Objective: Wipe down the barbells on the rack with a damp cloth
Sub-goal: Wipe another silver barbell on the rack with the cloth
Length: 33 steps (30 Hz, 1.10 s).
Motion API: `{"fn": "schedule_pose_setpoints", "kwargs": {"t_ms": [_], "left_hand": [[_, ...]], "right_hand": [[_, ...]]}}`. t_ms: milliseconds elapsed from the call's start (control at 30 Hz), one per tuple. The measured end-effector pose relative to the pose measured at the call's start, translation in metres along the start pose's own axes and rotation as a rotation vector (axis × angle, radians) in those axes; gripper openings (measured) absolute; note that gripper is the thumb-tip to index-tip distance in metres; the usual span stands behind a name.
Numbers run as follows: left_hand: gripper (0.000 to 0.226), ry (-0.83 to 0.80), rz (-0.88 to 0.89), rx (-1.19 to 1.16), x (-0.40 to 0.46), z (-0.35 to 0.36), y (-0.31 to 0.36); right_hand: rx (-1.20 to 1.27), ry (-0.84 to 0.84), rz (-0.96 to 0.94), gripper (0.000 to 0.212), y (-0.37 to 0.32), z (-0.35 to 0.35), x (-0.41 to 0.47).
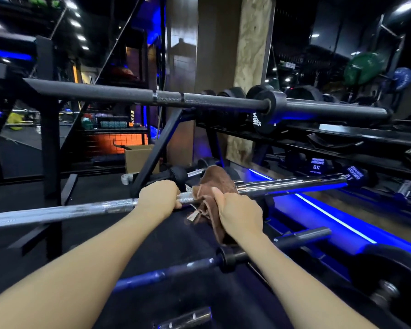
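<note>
The chrome barbell lies across the middle of the rack. The left hand curls around its shaft; just beside it, the right hand bunches a brown cloth over the bar. A black barbell rests above.

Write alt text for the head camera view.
A person's right hand wraps a brown cloth around a chrome barbell on a gym rack while the left hand grips the same bar beside it. A black barbell rests higher up.
</note>
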<state>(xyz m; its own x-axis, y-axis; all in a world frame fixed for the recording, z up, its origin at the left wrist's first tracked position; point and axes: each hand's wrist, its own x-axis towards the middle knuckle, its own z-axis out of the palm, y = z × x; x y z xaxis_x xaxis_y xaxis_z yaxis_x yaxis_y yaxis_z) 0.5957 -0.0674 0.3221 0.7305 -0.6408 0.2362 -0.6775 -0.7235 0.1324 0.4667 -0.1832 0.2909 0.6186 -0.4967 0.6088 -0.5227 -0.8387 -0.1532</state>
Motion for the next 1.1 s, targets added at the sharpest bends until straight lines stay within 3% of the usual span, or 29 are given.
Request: {"fn": "schedule_pose_setpoints", "kwargs": {"t_ms": [233, 300, 433, 533, 700, 833, 967, 1100], "left_hand": [[0.02, -0.014, 0.0, -0.03, -0.009, -0.003, 0.003], [0.01, -0.009, 0.006, -0.029, -0.012, -0.004, 0.004], [0.026, -0.006, -0.003, -0.022, -0.014, -0.006, 0.004], [0.03, -0.008, -0.013, -0.017, -0.013, -0.007, 0.005], [0.033, -0.007, -0.006, -0.004, -0.01, -0.006, 0.005], [0.018, 0.025, -0.006, -0.009, -0.008, -0.004, 0.003], [0.022, 0.0, -0.001, 0.004, -0.006, -0.004, 0.003], [0.027, -0.002, 0.016, 0.003, -0.003, -0.003, 0.0]], "right_hand": [[0.436, -0.282, 0.478, 0.068, 0.019, -0.03, -0.001], [0.596, -0.28, 0.53, 0.063, 0.023, -0.036, 0.005], [0.874, -0.266, 0.559, 0.046, 0.014, -0.051, 0.019], [0.858, -0.193, 0.506, 0.006, 0.007, -0.052, 0.033], [0.932, -0.044, 0.45, 0.02, -0.015, -0.057, 0.064], [1.067, 0.043, 0.42, 0.008, -0.026, -0.063, 0.099], [0.89, 0.225, 0.549, 0.023, -0.012, -0.051, 0.105], [0.932, 0.329, 0.66, 0.024, -0.009, -0.044, 0.115]]}}
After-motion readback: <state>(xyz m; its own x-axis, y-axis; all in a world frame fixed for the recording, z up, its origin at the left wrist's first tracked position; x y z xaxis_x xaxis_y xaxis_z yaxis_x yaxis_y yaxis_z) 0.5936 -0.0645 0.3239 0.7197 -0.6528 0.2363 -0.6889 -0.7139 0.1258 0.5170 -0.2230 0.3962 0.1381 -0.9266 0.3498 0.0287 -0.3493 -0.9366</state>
